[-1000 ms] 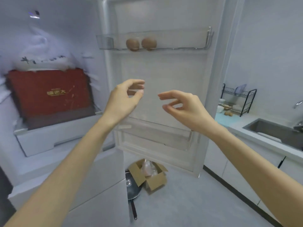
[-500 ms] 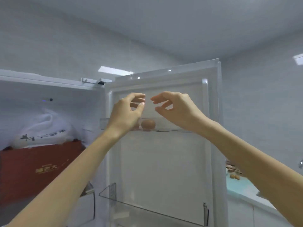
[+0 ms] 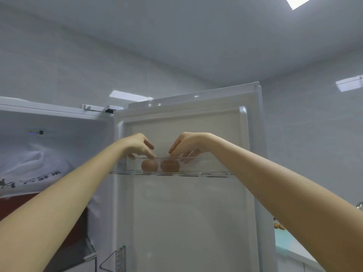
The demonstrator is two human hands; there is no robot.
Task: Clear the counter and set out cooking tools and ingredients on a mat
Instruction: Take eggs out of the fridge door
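Observation:
Two brown eggs sit side by side in the clear top shelf (image 3: 206,169) of the open fridge door: the left egg (image 3: 149,165) and the right egg (image 3: 170,166). My left hand (image 3: 138,147) reaches over the shelf rim, its fingertips coming down on the top of the left egg. My right hand (image 3: 186,145) dips into the shelf above the right egg, fingers spread and bent downward. Neither egg is lifted off the shelf. The shelf's front wall blurs the fingertips, so how firmly they touch is unclear.
The fridge door (image 3: 186,213) stands open in front of me. Inside the fridge at left lie a white printed bag (image 3: 31,169) and a red box (image 3: 11,207) under it. A teal mat (image 3: 284,240) with small brown items lies on the counter at lower right.
The view has tilted upward. Both hands rose to the top door shelf and dropped over its rim, from hovering in front of it to reaching down onto the two eggs.

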